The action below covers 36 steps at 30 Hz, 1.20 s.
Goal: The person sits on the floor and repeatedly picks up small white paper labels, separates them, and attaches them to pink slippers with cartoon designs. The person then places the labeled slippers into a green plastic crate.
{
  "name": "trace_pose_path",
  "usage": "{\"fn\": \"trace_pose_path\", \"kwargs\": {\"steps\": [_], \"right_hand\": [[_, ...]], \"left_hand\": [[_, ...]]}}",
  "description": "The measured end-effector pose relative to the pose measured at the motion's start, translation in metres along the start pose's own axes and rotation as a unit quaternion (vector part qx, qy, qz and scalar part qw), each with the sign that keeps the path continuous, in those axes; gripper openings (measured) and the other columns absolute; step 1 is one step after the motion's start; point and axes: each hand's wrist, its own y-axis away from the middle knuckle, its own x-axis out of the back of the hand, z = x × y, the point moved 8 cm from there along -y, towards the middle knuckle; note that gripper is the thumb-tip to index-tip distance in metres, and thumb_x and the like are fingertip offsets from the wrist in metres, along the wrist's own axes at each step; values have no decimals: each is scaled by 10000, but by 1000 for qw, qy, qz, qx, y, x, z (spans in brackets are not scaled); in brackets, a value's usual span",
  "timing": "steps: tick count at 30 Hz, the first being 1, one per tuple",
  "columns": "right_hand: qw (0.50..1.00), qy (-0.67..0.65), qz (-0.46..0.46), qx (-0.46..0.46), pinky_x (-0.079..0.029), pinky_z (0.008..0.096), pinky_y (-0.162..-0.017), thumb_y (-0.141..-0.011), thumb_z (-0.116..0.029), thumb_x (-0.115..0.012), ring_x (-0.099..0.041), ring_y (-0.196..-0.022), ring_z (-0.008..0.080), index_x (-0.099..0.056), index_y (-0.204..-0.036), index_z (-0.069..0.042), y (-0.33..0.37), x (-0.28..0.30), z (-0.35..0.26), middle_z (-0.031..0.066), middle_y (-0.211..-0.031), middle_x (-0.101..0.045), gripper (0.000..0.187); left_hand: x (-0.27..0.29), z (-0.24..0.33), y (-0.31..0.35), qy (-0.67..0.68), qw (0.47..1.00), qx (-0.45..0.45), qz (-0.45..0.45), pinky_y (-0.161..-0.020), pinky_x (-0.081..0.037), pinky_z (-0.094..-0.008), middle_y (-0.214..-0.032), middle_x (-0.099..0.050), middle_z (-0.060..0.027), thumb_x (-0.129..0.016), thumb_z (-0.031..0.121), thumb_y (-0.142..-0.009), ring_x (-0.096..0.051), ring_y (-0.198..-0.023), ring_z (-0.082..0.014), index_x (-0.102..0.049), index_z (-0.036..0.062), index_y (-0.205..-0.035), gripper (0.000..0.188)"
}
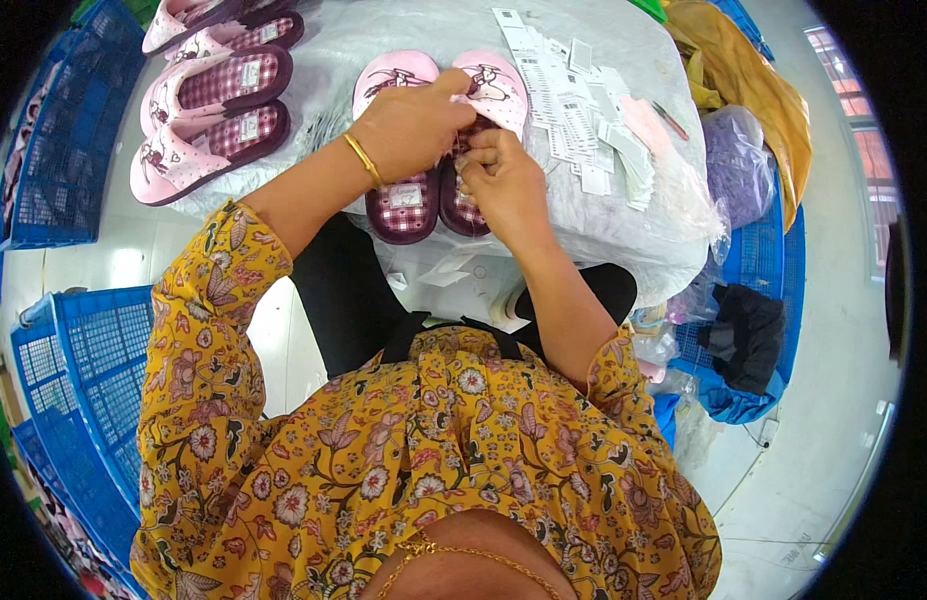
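Observation:
A pair of pink slippers [402, 212] with dotted uppers, a dark drawn figure and maroon plaid insoles lies side by side on the plastic-covered table, heels toward me. My left hand [416, 128] is over the uppers, fingers closed near the inner edge of the right slipper [500, 82]. My right hand [509, 185] is closed in a pinch over that slipper's opening, close to the left fingertips. Whatever is between the fingers is too small to make out. Right of the pair, many white printed tags [564, 110] are spread in overlapping rows.
More pink slippers [209, 145] line the table's left side. A slim red and dark tool [671, 121] lies beyond the tags. Blue crates [104, 350] stand on the left. At the right are another blue crate [759, 255], yellow cloth [754, 85] and purple-tinted plastic bags [736, 165].

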Motion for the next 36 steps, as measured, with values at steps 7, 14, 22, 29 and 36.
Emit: {"fn": "trace_pose_path", "kwargs": {"steps": [7,14,22,29,36], "right_hand": [[988,110,-97,48,-545,282,-611,-830,-43,-689,-660,-701,156,-544,-1178,14,-6,11,-16,118,-946,-676,381],[963,211,-157,63,-547,308,-695,-784,-48,-665,-671,-740,177,-571,-1176,12,-29,40,-34,135,-1010,-691,408],[978,-154,-131,43,-507,232,-663,-924,-133,-667,-602,-732,84,-646,-1041,-15,-12,14,-63,36,-878,-653,168],[970,-219,-101,37,-475,236,-666,-927,-169,-672,-554,-727,82,-667,-1031,-2,-4,0,-47,11,-819,-614,197],[977,-157,-141,30,-477,237,-705,-927,-177,-672,-541,-748,81,-697,-1076,-14,19,3,-46,-7,-852,-601,222]], "left_hand": [[46,12,12,50,986,-71,145,-702,-544,-374,-1120,-579,-50,-639,99,-800,-648,-856,-262,-652,92,-877,78],[69,5,17,159,963,4,220,-725,-532,-341,-1077,-589,-36,-638,103,-825,-645,-847,-228,-672,115,-886,71],[76,-2,14,163,962,-4,221,-738,-530,-332,-1091,-591,-39,-639,118,-832,-647,-853,-226,-686,116,-917,97],[77,-17,29,154,969,-12,194,-892,-472,-378,-1128,-590,-81,-671,107,-779,-578,-1073,-279,-684,116,-896,118],[34,-17,41,35,993,-79,77,-1017,-370,-428,-1305,-570,-57,-681,137,-756,-507,-1206,-291,-710,124,-926,173]]}}
